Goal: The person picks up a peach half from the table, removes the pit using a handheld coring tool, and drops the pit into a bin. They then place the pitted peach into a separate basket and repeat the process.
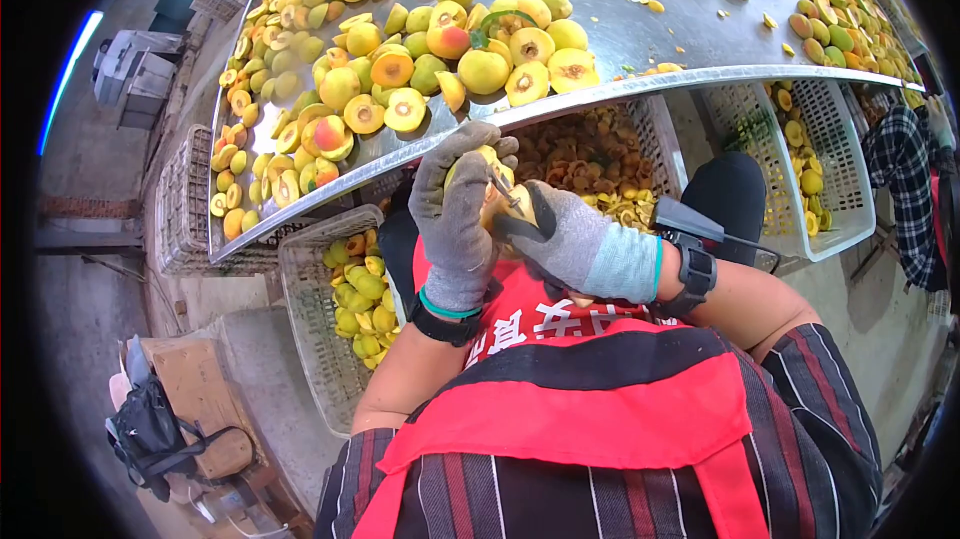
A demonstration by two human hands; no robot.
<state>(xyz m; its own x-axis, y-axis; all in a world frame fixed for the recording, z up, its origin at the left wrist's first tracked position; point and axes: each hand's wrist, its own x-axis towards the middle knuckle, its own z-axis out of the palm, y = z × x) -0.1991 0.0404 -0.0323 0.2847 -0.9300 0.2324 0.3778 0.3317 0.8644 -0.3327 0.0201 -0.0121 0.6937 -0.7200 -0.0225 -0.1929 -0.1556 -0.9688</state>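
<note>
My left hand (452, 209), in a grey glove, is closed around a yellow peach piece (490, 164) just over the table's near edge. My right hand (572, 237), in a grey glove with a light-blue cuff, grips a small metal pitting tool (506, 189) against the peach. The tool's handle is hidden in my right palm. Close beyond my hands, many whole and halved yellow peaches (405, 109) lie heaped on the metal table (600, 34). Some halves show brown stone hollows.
Below the table edge, one crate (660, 139) holds brown stones and scraps. At left a crate (310, 339) contains yellow-green peach pieces; another white crate (850, 179) stands at right. A person's checked sleeve (900, 189) shows at far right. A black bag (150, 429) rests on cardboard.
</note>
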